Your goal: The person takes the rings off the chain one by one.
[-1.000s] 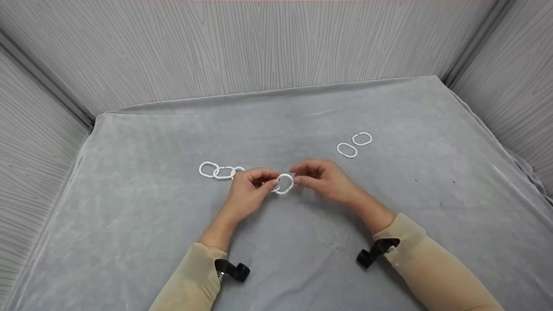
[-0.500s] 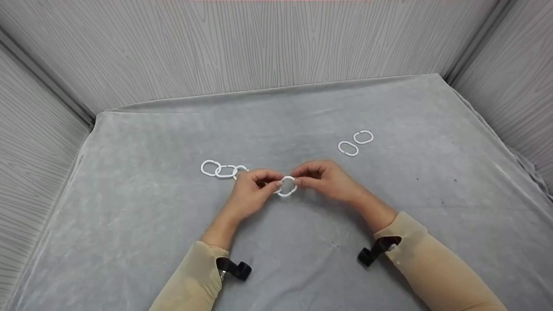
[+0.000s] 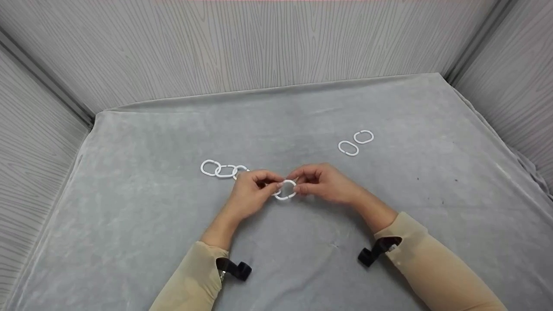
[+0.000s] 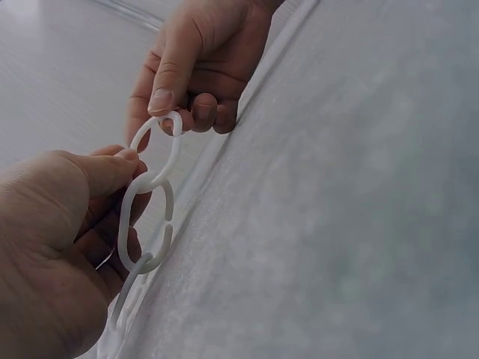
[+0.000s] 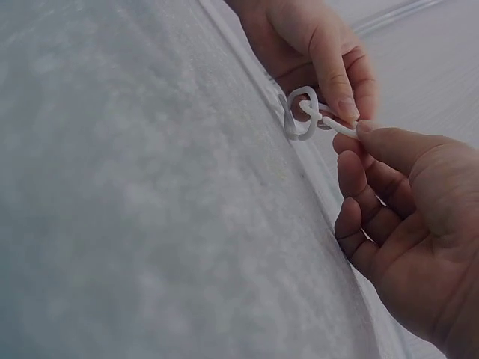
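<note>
A white oval chain link [image 3: 283, 198] with a small gap in it is held between both hands. My left hand [image 3: 248, 194] pinches its left side between thumb and index finger. My right hand [image 3: 328, 183] pinches the opposite side. In the left wrist view this end link [image 4: 176, 149] passes through a second link [image 4: 125, 232], which hangs by the left fingers with another below it. The right wrist view shows the end link [image 5: 340, 127] nearly edge-on. More joined links [image 3: 226, 176] trail out to the left, partly hidden behind the left hand.
Two loose white links [image 3: 355, 146] lie apart from the chain, farther back on the right. Grey cloth [image 3: 129, 194] covers the table, with wood-grain panels [image 3: 276, 43] around it. Black wrist cameras [image 3: 367, 256] stick out from both sleeves.
The right thumb and fingers have closed onto the end link, which has moved slightly right and down. The left hand has kept its pinch. The loose links lie as before.
</note>
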